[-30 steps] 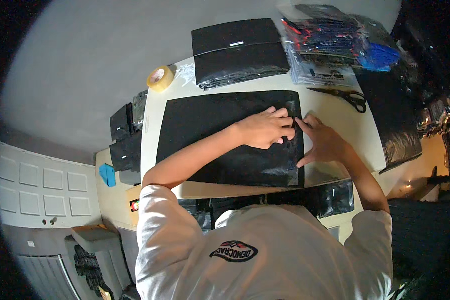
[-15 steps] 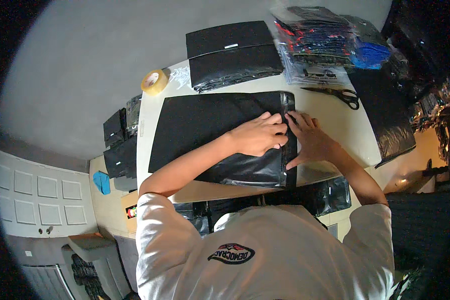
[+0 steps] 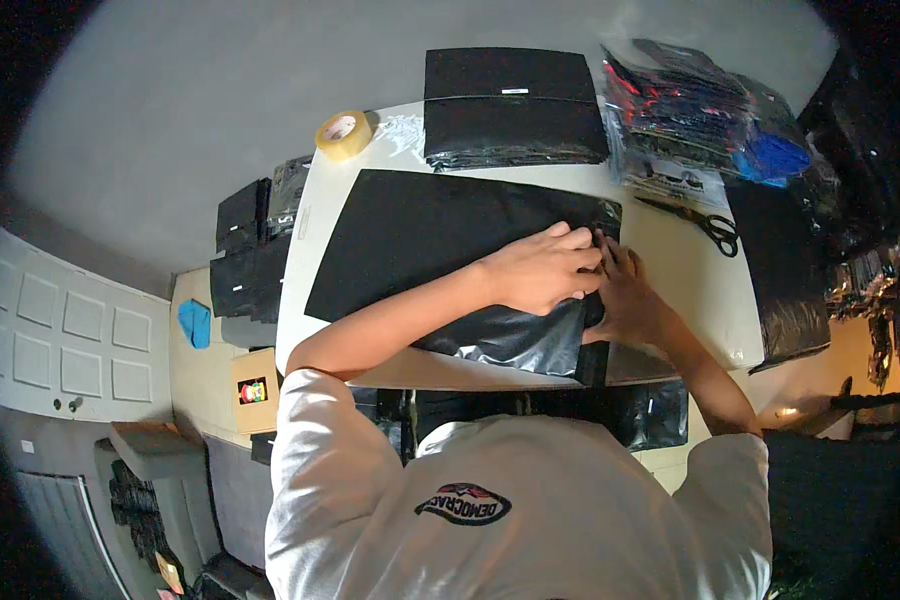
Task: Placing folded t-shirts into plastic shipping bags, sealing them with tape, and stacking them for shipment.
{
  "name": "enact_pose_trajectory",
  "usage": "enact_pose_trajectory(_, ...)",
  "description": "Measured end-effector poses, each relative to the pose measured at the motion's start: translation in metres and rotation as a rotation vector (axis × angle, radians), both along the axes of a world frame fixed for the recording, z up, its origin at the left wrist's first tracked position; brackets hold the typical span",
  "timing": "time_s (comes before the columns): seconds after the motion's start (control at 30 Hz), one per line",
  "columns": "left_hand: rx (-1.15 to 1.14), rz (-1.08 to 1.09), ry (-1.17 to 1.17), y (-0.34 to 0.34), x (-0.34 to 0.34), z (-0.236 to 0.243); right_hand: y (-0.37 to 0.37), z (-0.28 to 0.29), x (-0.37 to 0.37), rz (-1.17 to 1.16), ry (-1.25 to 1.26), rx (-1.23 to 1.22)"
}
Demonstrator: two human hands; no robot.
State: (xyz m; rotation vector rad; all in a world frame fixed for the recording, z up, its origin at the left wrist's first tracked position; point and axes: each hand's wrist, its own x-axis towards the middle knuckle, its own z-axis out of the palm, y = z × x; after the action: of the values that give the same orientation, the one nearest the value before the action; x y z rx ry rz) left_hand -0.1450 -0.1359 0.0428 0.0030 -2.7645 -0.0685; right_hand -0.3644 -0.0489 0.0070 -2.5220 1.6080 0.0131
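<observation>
A black plastic mailing bag [image 3: 425,240] lies flat across the white table in front of me. Near its right end, my left hand [image 3: 550,270] presses down with curled fingers, gripping the plastic. My right hand [image 3: 627,300] holds the folded flap at that same end, thumb toward me and fingers bent on the far side. The fingertips of the two hands nearly meet, and part of the flap is hidden beneath them. Glossy creases show along the bag's near edge.
A stack of black bags [image 3: 515,125] stands at the far edge, beside a tape roll [image 3: 343,136]. Black-handled scissors [image 3: 705,225] lie to the right, near a pile of clear-wrapped garments [image 3: 685,105]. Another dark package [image 3: 780,290] covers the table's right side.
The flap at the bag's right end has been folded inward, and my right hand has closed in on it beside my left. The whole view has shifted slightly.
</observation>
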Motion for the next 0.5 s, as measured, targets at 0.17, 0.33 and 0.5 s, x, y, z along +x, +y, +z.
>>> enact_pose_trajectory(0.17, -0.006, -0.014, 0.025, 0.001, 0.0, -0.003, -0.007, -0.009, 0.01, 0.085, -0.057, -0.025)
enact_pose_trajectory(0.33, -0.093, -0.012, 0.019, 0.001, -0.004, -0.006, -0.038, -0.083, 0.001, 0.332, -0.161, -0.32)
enact_pose_trajectory(0.5, -0.143, 0.027, 0.005, 0.0, 0.002, -0.001, -0.054, -0.081, 0.011, 0.39, -0.378, -0.022)
